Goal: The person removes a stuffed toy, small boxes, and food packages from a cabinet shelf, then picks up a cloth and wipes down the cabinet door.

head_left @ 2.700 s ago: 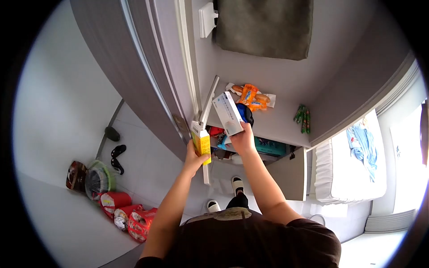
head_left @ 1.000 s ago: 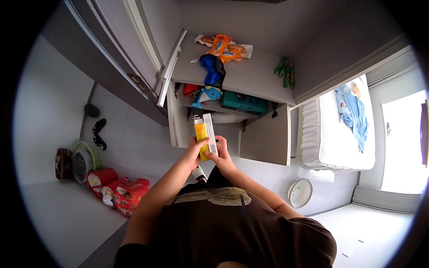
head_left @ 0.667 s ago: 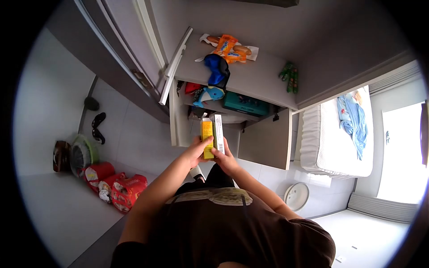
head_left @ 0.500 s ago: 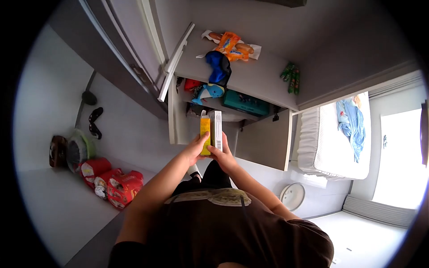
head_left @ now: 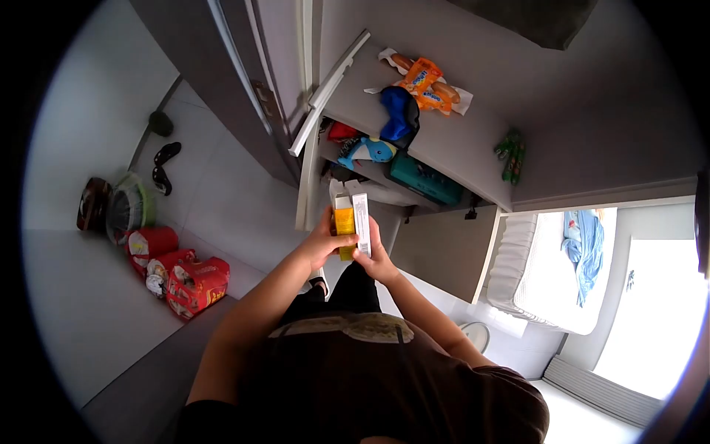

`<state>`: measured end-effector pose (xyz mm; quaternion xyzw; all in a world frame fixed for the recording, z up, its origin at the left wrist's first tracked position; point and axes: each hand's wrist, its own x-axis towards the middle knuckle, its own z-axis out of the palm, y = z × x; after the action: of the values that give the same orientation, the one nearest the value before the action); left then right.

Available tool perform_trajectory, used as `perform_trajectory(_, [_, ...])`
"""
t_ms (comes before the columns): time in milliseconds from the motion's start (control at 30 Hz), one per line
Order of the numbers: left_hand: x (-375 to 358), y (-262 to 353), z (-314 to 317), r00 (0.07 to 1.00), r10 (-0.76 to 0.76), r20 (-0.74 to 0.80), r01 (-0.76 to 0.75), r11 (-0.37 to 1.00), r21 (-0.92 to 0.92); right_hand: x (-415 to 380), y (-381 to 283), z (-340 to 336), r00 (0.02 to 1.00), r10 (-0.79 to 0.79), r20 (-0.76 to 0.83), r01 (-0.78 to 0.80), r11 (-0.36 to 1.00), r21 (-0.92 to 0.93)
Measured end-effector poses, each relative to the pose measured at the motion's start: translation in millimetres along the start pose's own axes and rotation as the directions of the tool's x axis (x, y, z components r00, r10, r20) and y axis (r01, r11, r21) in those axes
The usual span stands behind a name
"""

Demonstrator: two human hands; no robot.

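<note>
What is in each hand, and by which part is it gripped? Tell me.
The left hand grips the yellow carton around its lower end. The right hand holds the white box by its lower end, and the two are pressed side by side.

Yellow box: lower part covered by the left hand; print too small to read.
White box: bottom end hidden in the right hand; barcode lines blurred.
Lower shelf, above the grip: back lost in shadow, contents partly hidden by the shelf over it.
Green item, far upper right of the grip: too small to identify.
Red packs, left of the grip: labels unreadable.
Feet: mostly hidden under the arms and torso.
</note>
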<state>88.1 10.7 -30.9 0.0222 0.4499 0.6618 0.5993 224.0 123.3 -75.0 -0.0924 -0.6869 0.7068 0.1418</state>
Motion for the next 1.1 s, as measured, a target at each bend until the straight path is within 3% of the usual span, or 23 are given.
perform_trajectory(33, [0.7,-4.9,-2.1,0.996,0.086,-0.025,-0.085,0.995,0.061,2.6,-6.7,-2.6,1.0,-0.002,0.004,0.002,1.0,-0.002])
perform_trajectory(100, [3.8,-12.9,-7.2,0.984,0.171,-0.042,-0.165,0.979,0.124,7.6,-15.7,-8.8,0.982,0.182,0.041,-0.186,0.976,0.114])
perform_trajectory(167, [7.3,-14.6,-10.7,0.966,0.258,-0.019,-0.255,0.96,0.115,15.1,-22.7,-11.5,0.991,0.131,0.042,-0.134,0.988,0.071])
perform_trajectory(200, [7.1,-16.7,-12.2,0.938,0.34,-0.06,-0.312,0.91,0.274,14.7,-29.0,-16.0,0.973,0.213,0.093,-0.224,0.965,0.136])
perform_trajectory(233, [2.9,-10.9,-9.4,0.939,0.34,-0.054,-0.313,0.909,0.275,15.6,-36.4,-19.3,0.945,0.29,0.149,-0.315,0.929,0.196])
perform_trajectory(300, [-7.1,1.1,-4.8,0.883,0.464,0.073,-0.425,0.721,0.548,16.7,-46.0,-27.1,0.951,0.268,0.155,-0.303,0.905,0.297])
perform_trajectory(333, [-6.9,2.6,-5.9,0.823,0.552,0.132,-0.485,0.563,0.669,17.7,-68.8,-28.9,0.89,0.395,0.227,-0.452,0.698,0.556])
perform_trajectory(367, [-10.2,12.1,-0.8,0.827,0.545,0.138,-0.484,0.564,0.669,17.6,-85.6,-28.4,0.812,0.479,0.334,-0.54,0.397,0.742])
perform_trajectory(400, [-14.6,22.6,3.5,0.726,0.571,0.382,-0.557,0.163,0.814,16.0,-91.7,-26.3,0.748,0.602,0.279,-0.599,0.432,0.674])
perform_trajectory(433, [-19.6,30.4,8.5,0.625,0.481,0.615,-0.562,-0.269,0.782,13.3,-85.8,-28.8,0.741,0.6,0.302,-0.618,0.433,0.656])
perform_trajectory(467, [-21.8,30.5,12.5,0.687,0.394,0.611,-0.537,-0.292,0.791,10.3,-80.5,-28.8,0.729,0.599,0.331,-0.642,0.433,0.633])
perform_trajectory(633, [-16.5,29.3,13.3,0.717,0.263,0.646,-0.563,-0.33,0.758,1.8,-94.3,-21.9,0.66,0.685,0.309,-0.725,0.473,0.5])
perform_trajectory(733, [-15.5,22.8,7.6,0.746,0.202,0.634,-0.548,-0.354,0.758,-5.8,-80.4,-24.4,0.584,0.729,0.356,-0.776,0.374,0.508])
perform_trajectory(800, [-15.1,17.8,5.7,0.77,0.166,0.616,-0.527,-0.377,0.762,-11.5,-52.5,-25.7,0.566,0.791,0.23,-0.799,0.458,0.39])
perform_trajectory(833, [-14.5,16.7,5.5,0.808,0.109,0.58,-0.513,-0.355,0.781,-11.0,-56.4,-22.0,0.567,0.791,0.228,-0.798,0.458,0.392])
perform_trajectory(900, [-11.6,15.4,5.3,0.838,0.05,0.543,-0.498,-0.336,0.8,-9.6,-65.1,-13.7,0.654,0.745,0.133,-0.757,0.643,0.119])
perform_trajectory(933, [-10.6,14.1,6.8,0.839,-0.007,0.544,-0.505,-0.38,0.775,-11.4,-60.8,-9.6,0.653,0.746,0.133,-0.758,0.642,0.119])
perform_trajectory(1000, [-8.9,11.0,6.7,0.839,-0.063,0.541,-0.514,-0.418,0.749,-15.4,-50.8,-3.9,0.8,0.593,0.088,-0.599,0.797,0.08])
perform_trajectory(1100, [-4.4,8.6,7.8,0.856,0.025,0.517,-0.459,-0.425,0.78,-6.6,-52.9,-15.9,0.726,0.688,-0.024,-0.675,0.718,0.168])
